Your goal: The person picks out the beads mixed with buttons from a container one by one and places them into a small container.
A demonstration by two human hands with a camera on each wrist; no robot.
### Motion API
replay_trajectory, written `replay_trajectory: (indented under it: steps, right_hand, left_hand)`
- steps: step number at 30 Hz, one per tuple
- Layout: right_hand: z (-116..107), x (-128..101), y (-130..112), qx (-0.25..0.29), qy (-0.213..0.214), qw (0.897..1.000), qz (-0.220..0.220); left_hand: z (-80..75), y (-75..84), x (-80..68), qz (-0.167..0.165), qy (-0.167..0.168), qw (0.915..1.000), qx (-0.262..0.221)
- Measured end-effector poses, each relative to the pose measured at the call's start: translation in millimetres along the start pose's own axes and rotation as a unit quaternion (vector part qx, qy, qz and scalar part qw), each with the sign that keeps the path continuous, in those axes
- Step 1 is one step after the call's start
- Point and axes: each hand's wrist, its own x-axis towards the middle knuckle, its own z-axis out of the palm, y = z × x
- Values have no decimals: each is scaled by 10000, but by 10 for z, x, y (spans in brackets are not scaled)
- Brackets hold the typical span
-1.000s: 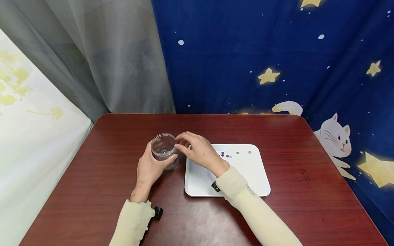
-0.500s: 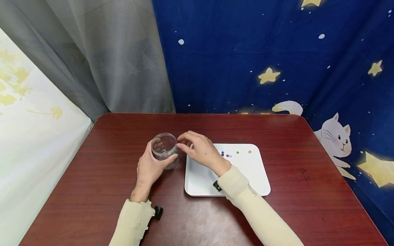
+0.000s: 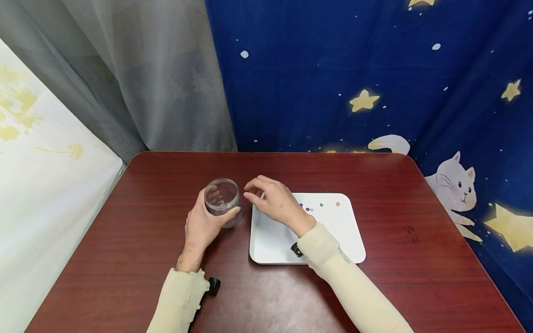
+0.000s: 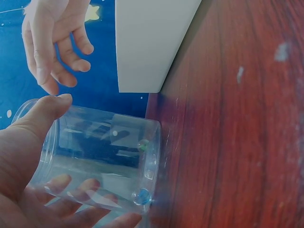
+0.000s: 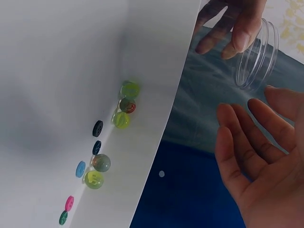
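Note:
A clear plastic jar (image 3: 222, 200) stands on the red-brown table, and my left hand (image 3: 202, 225) grips it with thumb and fingers round its side. In the left wrist view the jar (image 4: 102, 159) holds a small blue bead (image 4: 141, 195) and a greenish one. My right hand (image 3: 272, 202) hovers just right of the jar's mouth, fingers loosely curved and holding nothing; the right wrist view shows its palm (image 5: 259, 168) bare. Beneath that hand lies a white tray (image 3: 333, 236) with several small buttons and glass beads (image 5: 102, 163).
The table's far edge (image 3: 266, 153) meets a blue star-and-cat curtain (image 3: 374, 74) and a grey curtain (image 3: 137, 78). A white patterned surface (image 3: 46, 180) borders the table on the left. Small black straps sit at both wrists.
My right hand has drawn back a little to the right, away from the jar's rim. The left hand and jar have stayed put.

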Motion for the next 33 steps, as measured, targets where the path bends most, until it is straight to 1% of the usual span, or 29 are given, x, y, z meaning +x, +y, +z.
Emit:
replay_trajectory:
  steps: [10, 19, 28, 33]
  right_hand:
    - [1, -69, 41, -46, -116, 9996, 246]
    - [-19, -89, 88, -272, -82, 9993, 228]
    - [-14, -121, 127, -344, -123, 9986, 375]
    - [-29, -137, 139, -380, -111, 9980, 483]
  left_hand:
    - [11, -27, -25, -46, 5, 10000, 2]
    - [15, -9, -7, -41, 74, 10000, -9]
    - [14, -5, -3, -129, 62, 9999, 52]
    - [14, 3, 1, -103, 85, 9999, 43]
